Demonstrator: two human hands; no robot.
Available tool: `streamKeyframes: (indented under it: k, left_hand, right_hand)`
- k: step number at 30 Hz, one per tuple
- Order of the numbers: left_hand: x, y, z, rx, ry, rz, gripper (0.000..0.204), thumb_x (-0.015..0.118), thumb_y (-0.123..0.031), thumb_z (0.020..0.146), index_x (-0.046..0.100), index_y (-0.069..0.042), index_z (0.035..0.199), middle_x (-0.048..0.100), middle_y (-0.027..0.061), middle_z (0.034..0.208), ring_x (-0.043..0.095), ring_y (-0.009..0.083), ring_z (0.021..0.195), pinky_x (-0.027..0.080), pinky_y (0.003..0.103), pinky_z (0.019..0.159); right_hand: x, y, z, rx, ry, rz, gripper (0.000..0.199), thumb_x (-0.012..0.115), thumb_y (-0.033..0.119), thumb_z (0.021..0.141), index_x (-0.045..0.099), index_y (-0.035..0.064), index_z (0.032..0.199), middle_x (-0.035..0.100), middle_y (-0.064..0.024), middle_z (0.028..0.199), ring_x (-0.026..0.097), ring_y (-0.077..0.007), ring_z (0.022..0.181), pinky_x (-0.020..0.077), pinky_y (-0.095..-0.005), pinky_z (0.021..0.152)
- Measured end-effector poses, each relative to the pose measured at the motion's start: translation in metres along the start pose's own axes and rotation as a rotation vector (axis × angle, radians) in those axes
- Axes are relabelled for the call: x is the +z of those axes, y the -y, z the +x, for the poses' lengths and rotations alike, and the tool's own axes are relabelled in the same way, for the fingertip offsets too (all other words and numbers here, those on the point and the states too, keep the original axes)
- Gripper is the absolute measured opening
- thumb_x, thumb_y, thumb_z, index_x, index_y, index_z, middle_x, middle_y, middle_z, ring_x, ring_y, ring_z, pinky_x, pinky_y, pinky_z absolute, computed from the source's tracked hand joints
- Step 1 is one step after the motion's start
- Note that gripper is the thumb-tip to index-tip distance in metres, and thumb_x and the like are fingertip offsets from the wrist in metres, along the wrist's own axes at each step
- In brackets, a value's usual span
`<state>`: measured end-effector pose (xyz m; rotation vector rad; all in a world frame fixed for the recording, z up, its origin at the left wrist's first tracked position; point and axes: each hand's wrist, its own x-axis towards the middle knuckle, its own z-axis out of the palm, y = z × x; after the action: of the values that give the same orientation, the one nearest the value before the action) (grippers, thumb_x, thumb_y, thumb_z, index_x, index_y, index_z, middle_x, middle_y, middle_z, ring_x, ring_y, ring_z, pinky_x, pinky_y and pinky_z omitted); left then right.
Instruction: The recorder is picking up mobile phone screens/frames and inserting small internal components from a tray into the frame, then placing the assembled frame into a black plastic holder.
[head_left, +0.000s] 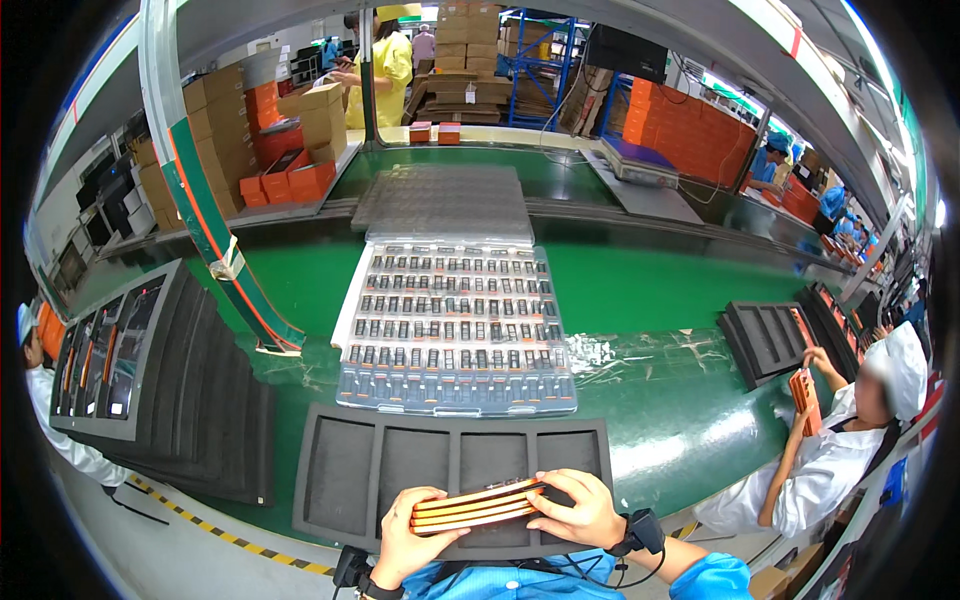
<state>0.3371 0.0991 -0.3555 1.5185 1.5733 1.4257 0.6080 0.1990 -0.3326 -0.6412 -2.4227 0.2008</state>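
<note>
Left hand [408, 545] and right hand [578, 510] both closed around a stack of flat orange devices [478, 506], near edge, over the dark foam tray [350, 470]. Stack count unclear; tray's near rim hidden.

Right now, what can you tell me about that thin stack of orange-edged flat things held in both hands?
The stack of thin flat pieces with orange edges holds about three slim slabs, dark between bright orange rims, pressed together and seen edge-on. It lies nearly level, tilted slightly up toward the right. The left hand grips its left end from below, and the right hand pinches its right end. It hangs just above the near edge of the dark grey foam tray with four empty rectangular pockets. Its material cannot be told.
</note>
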Motion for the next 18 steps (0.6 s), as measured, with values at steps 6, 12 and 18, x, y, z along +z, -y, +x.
streamKeyframes:
  k: [6, 12, 18]
  left_hand:
    - [0.001, 0.0, -0.001, -0.055, -0.023, -0.021, 0.061, 0.096, -0.014, 0.063, 0.061, -0.007, 0.112, 0.068, 0.0101, 0.107, 0.07, 0.0219, 0.098, 0.058, 0.034, 0.086]
    - [0.0, -0.013, 0.002, -0.011, -0.001, 0.027, 0.061, 0.096, -0.013, 0.063, 0.061, -0.007, 0.113, 0.069, 0.0096, 0.105, 0.07, 0.0203, 0.098, 0.058, 0.033, 0.086]
    - [-0.003, -0.016, -0.001, -0.041, -0.001, 0.02, 0.06, 0.096, -0.016, 0.064, 0.061, -0.007, 0.111, 0.068, 0.0088, 0.105, 0.071, 0.0211, 0.098, 0.058, 0.033, 0.086]
  right_hand:
    - [0.007, -0.056, 0.042, 0.327, -0.373, 0.099, 0.01, 0.074, 0.017, 0.083, 0.071, 0.0071, 0.085, 0.068, -0.011, 0.108, 0.061, -0.0309, 0.102, 0.0493, -0.0441, 0.089]
    - [0.055, -0.19, 0.085, 0.724, -0.237, -0.021, 0.077, 0.08, 0.036, 0.077, 0.05, -0.0031, 0.136, 0.055, -0.0242, 0.13, 0.052, -0.042, 0.123, 0.0444, -0.0467, 0.104]
    - [0.071, -0.2, 0.094, 0.815, -0.208, 0.031, 0.078, 0.082, 0.038, 0.074, 0.054, -0.0053, 0.132, 0.064, -0.0204, 0.119, 0.061, -0.0345, 0.113, 0.0486, -0.042, 0.098]
